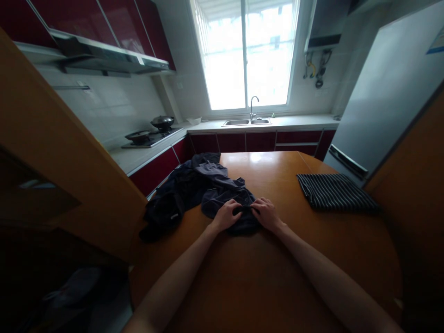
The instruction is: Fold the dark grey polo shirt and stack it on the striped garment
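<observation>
"Wooden tabletop: where's the dark garment lying?"
"Under and beyond left hand and right hand; both are pinching a fold."
"Handling?"
"Probably soft, light; that fold is offering grip."

Garment: here it is, a dark grey-blue piece of soft clothing, rumpled, creases running everywhere!
Near edge: blackish, gathered into a fold, pinched between left hand and right hand!
Far end: trailing off up and left against a darker clothes heap, the boundary hard to call!
Place: lying on the wooden table!
</observation>
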Tool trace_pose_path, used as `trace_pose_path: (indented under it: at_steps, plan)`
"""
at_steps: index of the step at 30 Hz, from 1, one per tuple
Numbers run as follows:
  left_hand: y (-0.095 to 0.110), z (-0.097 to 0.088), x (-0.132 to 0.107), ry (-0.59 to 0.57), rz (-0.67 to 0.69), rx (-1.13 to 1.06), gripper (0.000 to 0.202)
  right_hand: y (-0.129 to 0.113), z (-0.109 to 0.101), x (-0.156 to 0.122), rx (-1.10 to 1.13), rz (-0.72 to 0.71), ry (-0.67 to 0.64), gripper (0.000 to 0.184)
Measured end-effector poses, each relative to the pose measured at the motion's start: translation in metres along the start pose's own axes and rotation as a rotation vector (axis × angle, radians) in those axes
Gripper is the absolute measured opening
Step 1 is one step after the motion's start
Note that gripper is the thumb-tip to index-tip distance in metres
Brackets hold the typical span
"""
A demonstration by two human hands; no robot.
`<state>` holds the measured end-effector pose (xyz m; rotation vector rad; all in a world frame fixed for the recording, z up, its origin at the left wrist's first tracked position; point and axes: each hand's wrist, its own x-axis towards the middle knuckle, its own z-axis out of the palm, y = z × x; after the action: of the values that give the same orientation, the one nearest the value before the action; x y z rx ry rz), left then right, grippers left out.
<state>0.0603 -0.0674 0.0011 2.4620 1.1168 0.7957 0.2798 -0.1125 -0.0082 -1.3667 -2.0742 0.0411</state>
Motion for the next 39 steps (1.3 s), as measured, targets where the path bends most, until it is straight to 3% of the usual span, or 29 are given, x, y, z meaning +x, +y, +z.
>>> trace_pose_path:
  at_steps: [4,7,11,15,22,27,30,33,36,39]
  plan:
    - [0.008,-0.001,0.001,-0.051,-0.071,0.099,0.022,0.001,0.001,0.000,-0.003,0.131,0.062,0.022]
    - [0.022,-0.003,-0.002,0.049,-0.103,0.177,0.028,0.000,-0.001,0.000,0.095,0.198,0.211,0.025]
    - [0.032,-0.010,-0.008,0.303,-0.021,0.175,0.043,-0.005,-0.006,-0.001,0.202,0.106,0.354,0.029]
    - [0.026,-0.010,-0.011,0.406,-0.035,0.169,0.048,-0.007,-0.002,-0.002,0.143,-0.032,0.240,0.029]
    - [0.008,0.012,-0.015,0.171,-0.262,0.217,0.036,0.012,0.012,-0.006,0.160,-0.029,0.037,0.040]
    - [0.000,0.012,-0.034,0.085,-0.152,0.209,0.044,0.020,0.017,-0.019,0.247,-0.112,-0.076,0.055]
    - [0.009,0.007,-0.051,0.051,-0.108,0.263,0.045,0.015,0.015,-0.031,0.267,-0.088,-0.081,0.057]
    - [0.032,0.003,-0.072,0.018,-0.130,0.346,0.043,-0.001,0.000,-0.050,0.252,-0.098,-0.086,0.057]
    - [0.061,-0.004,-0.100,-0.047,-0.136,0.386,0.043,-0.028,-0.030,-0.078,0.172,-0.129,-0.153,0.056]
    - [0.080,-0.022,-0.127,-0.177,-0.075,0.270,0.049,-0.058,-0.064,-0.108,0.119,-0.122,-0.279,0.042]
